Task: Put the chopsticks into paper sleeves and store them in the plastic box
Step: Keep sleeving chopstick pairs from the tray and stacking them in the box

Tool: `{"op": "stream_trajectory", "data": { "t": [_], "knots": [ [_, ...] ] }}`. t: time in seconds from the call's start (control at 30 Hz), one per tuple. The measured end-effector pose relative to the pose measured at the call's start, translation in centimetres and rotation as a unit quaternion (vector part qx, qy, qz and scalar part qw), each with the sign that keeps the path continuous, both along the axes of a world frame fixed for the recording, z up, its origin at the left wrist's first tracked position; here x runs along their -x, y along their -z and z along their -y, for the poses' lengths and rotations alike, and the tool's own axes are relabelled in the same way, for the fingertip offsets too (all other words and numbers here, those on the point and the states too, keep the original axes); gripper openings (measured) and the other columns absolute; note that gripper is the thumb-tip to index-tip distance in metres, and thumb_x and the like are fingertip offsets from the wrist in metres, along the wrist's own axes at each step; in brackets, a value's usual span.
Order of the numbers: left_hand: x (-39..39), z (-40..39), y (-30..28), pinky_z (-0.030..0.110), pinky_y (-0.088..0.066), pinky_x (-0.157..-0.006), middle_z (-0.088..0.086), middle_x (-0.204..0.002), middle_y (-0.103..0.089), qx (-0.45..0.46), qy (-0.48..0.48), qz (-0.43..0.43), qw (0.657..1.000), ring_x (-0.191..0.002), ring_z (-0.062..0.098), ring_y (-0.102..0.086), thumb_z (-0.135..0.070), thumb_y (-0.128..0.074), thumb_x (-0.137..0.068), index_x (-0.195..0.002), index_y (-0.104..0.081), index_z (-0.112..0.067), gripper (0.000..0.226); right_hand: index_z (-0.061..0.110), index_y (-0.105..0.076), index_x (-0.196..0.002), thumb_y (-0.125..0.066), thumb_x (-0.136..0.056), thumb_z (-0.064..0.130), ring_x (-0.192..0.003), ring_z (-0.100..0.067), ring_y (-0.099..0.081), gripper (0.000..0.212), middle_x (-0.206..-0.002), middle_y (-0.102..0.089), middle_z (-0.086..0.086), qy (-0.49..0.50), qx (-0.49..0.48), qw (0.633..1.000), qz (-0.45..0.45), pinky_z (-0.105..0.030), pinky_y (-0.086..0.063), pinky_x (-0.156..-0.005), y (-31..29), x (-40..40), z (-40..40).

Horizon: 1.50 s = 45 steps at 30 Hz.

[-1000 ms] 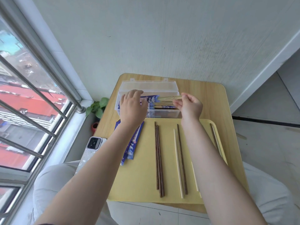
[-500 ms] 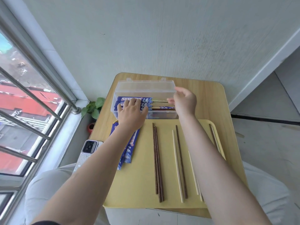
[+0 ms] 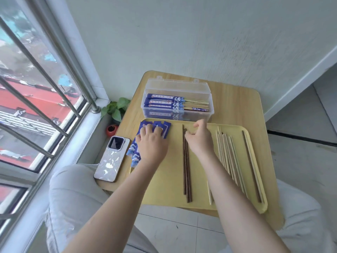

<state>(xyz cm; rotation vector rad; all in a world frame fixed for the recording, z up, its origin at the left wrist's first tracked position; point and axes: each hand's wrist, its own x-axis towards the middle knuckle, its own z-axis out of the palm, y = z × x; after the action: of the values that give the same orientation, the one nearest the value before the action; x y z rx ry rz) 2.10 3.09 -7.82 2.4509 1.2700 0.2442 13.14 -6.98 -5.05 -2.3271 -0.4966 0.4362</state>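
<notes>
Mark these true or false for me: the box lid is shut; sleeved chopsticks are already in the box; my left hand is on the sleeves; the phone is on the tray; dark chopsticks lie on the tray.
1. The plastic box lid is shut. False: it stands open.
2. Sleeved chopsticks lie in the box. True.
3. The left hand rests on the blue paper sleeves. True.
4. The phone lies on the yellow tray. False: it lies on the table, left of the tray.
5. A dark chopstick pair lies on the tray. True.
</notes>
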Motion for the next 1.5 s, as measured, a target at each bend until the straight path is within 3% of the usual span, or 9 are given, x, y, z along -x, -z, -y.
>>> {"op": "stream_trajectory", "data": {
  "t": [0.17,0.5,0.7,0.8,0.93,1.07,1.2,1.4,1.5],
  "knots": [
    [1.2,0.9,0.5,0.044,-0.028,-0.109,0.002,-0.136,-0.051,-0.009,0.045,-0.065,0.997,-0.131,0.028,-0.038,-0.028,-0.053,-0.091,-0.139,-0.049,-0.024,0.048,0.015,-0.050,-0.099,-0.070,-0.088,0.036,-0.086,-0.025,-0.058,0.030,-0.094,-0.057,0.000,-0.110,0.180,0.976,-0.054,-0.030,-0.041,-0.068,1.8,2.2,1.3],
    [1.2,1.8,-0.1,0.039,-0.049,-0.088,0.004,-0.122,-0.065,0.088,0.024,0.027,0.995,-0.122,0.026,-0.051,-0.023,-0.060,-0.096,-0.131,-0.060,-0.016,0.035,0.017,-0.053,-0.089,-0.065,-0.094,0.026,-0.083,-0.021,-0.054,0.016,-0.097,-0.060,-0.001,-0.090,0.114,0.989,-0.038,-0.028,-0.038,-0.066,2.5,2.7,2.7],
    [1.3,1.7,-1.4,0.032,-0.052,-0.075,0.000,-0.099,-0.071,0.142,-0.041,0.149,0.978,-0.091,0.020,-0.065,-0.017,-0.059,-0.095,-0.111,-0.073,-0.017,0.021,0.015,-0.055,-0.094,-0.059,-0.096,0.028,-0.076,-0.017,-0.054,0.014,-0.082,-0.055,0.007,-0.065,0.038,0.994,-0.080,-0.025,-0.035,-0.054,1.9,2.3,3.4],
    [1.3,1.0,-2.9,0.034,-0.057,-0.076,-0.006,-0.098,-0.071,0.270,-0.116,0.259,0.920,-0.085,0.012,-0.067,-0.024,-0.067,-0.093,-0.115,-0.071,-0.019,0.023,0.017,-0.057,-0.089,-0.056,-0.097,0.027,-0.066,-0.014,-0.054,0.013,-0.077,-0.059,0.005,-0.035,-0.048,0.995,-0.076,-0.026,-0.040,-0.056,1.1,2.5,3.5],
    [1.2,1.2,-3.8,0.031,-0.058,-0.074,0.011,-0.111,-0.071,0.491,-0.204,0.389,0.752,-0.083,0.019,-0.070,-0.006,-0.068,-0.091,-0.124,-0.064,-0.012,0.034,0.017,-0.056,-0.106,-0.066,-0.093,0.041,-0.057,-0.019,-0.064,0.029,-0.087,-0.073,-0.006,-0.093,-0.166,0.958,-0.215,-0.033,-0.048,-0.053,-0.6,4.1,3.2],
    [0.9,1.9,-3.8,0.032,-0.060,-0.072,0.017,-0.105,-0.067,0.560,-0.239,0.439,0.661,-0.091,0.026,-0.068,0.001,-0.063,-0.093,-0.122,-0.055,-0.012,0.033,0.015,-0.049,-0.117,-0.074,-0.088,0.017,-0.057,-0.019,-0.066,0.039,-0.086,-0.072,-0.007,-0.093,-0.189,0.951,-0.226,-0.032,-0.053,-0.054,-0.9,4.6,3.6],
    [0.8,2.8,-3.8,0.039,-0.060,-0.087,0.022,-0.107,-0.068,0.577,-0.241,0.435,0.648,-0.087,0.027,-0.073,0.003,-0.061,-0.095,-0.111,-0.056,0.002,0.017,0.012,-0.050,-0.112,-0.063,-0.091,-0.002,-0.057,-0.019,-0.064,0.029,-0.085,-0.070,-0.012,-0.037,-0.245,0.946,-0.208,-0.032,-0.057,-0.056,-0.9,3.6,4.9],
    [0.3,3.5,-4.5,0.028,-0.061,-0.062,0.018,-0.097,-0.065,0.584,-0.252,0.444,0.630,-0.069,0.022,-0.075,0.003,-0.066,-0.091,-0.138,-0.046,0.009,0.052,0.019,-0.062,-0.091,-0.065,-0.092,0.000,-0.059,-0.015,-0.066,0.020,-0.080,-0.069,-0.004,-0.055,-0.260,0.954,-0.139,-0.028,-0.055,-0.060,-0.8,2.2,6.1],
    [0.1,3.5,-5.1,0.028,-0.060,-0.061,0.011,-0.089,-0.062,0.585,-0.230,0.417,0.656,-0.064,0.019,-0.072,-0.011,-0.073,-0.091,-0.135,-0.051,0.004,0.052,0.018,-0.067,-0.083,-0.066,-0.093,0.006,-0.051,-0.009,-0.057,0.015,-0.066,-0.065,0.001,0.013,-0.278,0.956,-0.092,-0.021,-0.048,-0.053,-1.2,1.6,6.8]
  ]
}}
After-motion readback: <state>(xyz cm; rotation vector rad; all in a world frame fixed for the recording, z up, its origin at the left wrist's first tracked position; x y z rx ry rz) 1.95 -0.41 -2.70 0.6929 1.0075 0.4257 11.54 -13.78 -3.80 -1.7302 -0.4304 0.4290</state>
